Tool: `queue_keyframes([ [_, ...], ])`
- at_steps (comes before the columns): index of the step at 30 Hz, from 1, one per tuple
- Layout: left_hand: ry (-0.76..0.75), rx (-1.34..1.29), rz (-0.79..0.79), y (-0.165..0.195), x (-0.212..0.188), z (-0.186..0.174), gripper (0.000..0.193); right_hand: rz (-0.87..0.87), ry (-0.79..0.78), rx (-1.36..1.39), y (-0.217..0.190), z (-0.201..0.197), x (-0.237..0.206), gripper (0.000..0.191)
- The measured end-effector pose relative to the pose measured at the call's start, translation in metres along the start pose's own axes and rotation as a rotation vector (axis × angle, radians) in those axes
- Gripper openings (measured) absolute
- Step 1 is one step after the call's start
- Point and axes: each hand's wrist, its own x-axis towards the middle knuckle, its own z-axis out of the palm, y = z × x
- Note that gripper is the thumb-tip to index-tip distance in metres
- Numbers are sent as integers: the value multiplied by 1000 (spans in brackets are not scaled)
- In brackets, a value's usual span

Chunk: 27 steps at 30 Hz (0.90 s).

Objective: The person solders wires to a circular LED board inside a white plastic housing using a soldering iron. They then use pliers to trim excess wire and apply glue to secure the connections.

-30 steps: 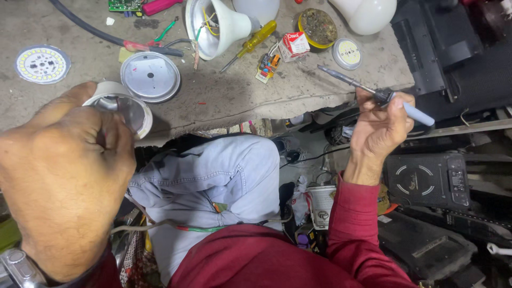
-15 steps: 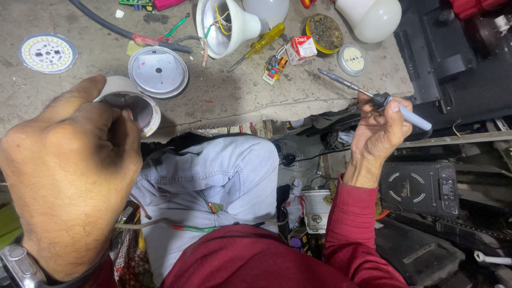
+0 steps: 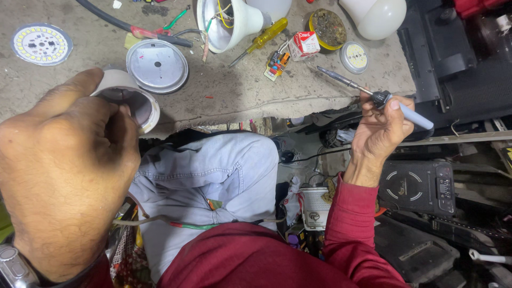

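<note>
Bulb housing, a white cup-shaped shell with its open mouth facing up, sits in the left hand, whose fingers are wrapped around its side at the near edge of the bench, toward the left. The right hand is clamped on one soldering iron with a pale blue handle; it is held just off the near edge toward the right, and its metal tip points back over the bench surface. The two hands are well apart.

On the bench I count one round LED board near the far left corner, one shallow metal disc just beyond the held housing, and one more open white housing with coloured wires inside, lying at the far edge. Two white bulb domes show at the far edge, one to the right and another partly cut off beside the open housing. One yellow-handled screwdriver lies near the middle, next to one small red and white box. Beyond the box is one round tin of dark paste, and one small round lid rests near the iron's tip. A black cable runs along the far left.
</note>
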Motion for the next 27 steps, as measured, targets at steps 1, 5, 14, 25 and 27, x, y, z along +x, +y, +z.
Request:
queue_keyframes([
  [1, -4, -3, -2, 0, 0, 0, 5, -1, -7, 3, 0, 0, 0, 22],
  [5, -14, -11, -5, -1, 1, 0, 6, -1, 0, -16, 0, -1, 0, 22],
  [14, -22, 8, -7, 1, 2, -1, 6, -7, -17, -60, 1, -3, 3, 22],
  [25, -2, -22, -18, -2, -1, 0, 6, 12, -5, -132, -4, 5, 1, 23],
  [27, 5, -22, -14, -3, -2, 0, 6, 14, -3, -142, -5, 7, 0, 23],
])
